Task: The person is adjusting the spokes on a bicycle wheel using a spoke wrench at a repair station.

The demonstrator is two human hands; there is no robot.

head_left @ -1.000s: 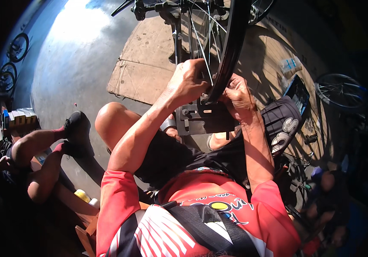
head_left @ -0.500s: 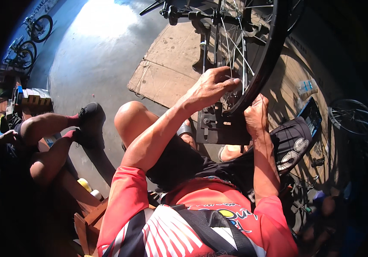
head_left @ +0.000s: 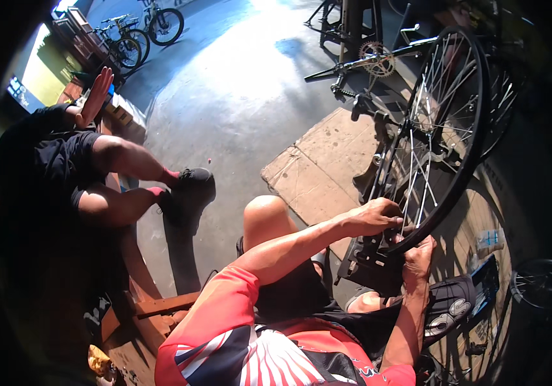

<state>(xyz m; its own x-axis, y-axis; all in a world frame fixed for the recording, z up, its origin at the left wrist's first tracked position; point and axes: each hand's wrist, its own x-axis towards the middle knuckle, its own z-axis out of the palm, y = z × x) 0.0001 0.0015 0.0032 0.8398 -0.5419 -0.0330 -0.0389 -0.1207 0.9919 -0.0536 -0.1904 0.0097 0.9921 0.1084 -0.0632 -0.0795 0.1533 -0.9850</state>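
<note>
A spoked bicycle wheel (head_left: 480,138) with a black rim stands upright in a dark stand, its lower end at my hands. On the left side of the wheel, my left hand (head_left: 377,217) is closed, fingers curled among the spokes (head_left: 425,186) just above the rim. My right hand (head_left: 418,258) is closed against the rim's lower right side, lower than the left. What either hand pinches is hidden or too small to make out. Below them is the stand's black base plate (head_left: 371,271), between my knees.
Cardboard (head_left: 311,177) lies under the stand. At the left sits another person (head_left: 44,154) with one hand raised, shoes (head_left: 192,186) toward me. A crankset (head_left: 377,59) and frame parts stand beyond the wheel. Parked bicycles (head_left: 163,27) are far left; another wheel (head_left: 541,283) lies right.
My view has swung left, shifting the wheel and my hands rightward and down. The fingers of my left hand have come down closer to the rim. The other person's raised hand now shows.
</note>
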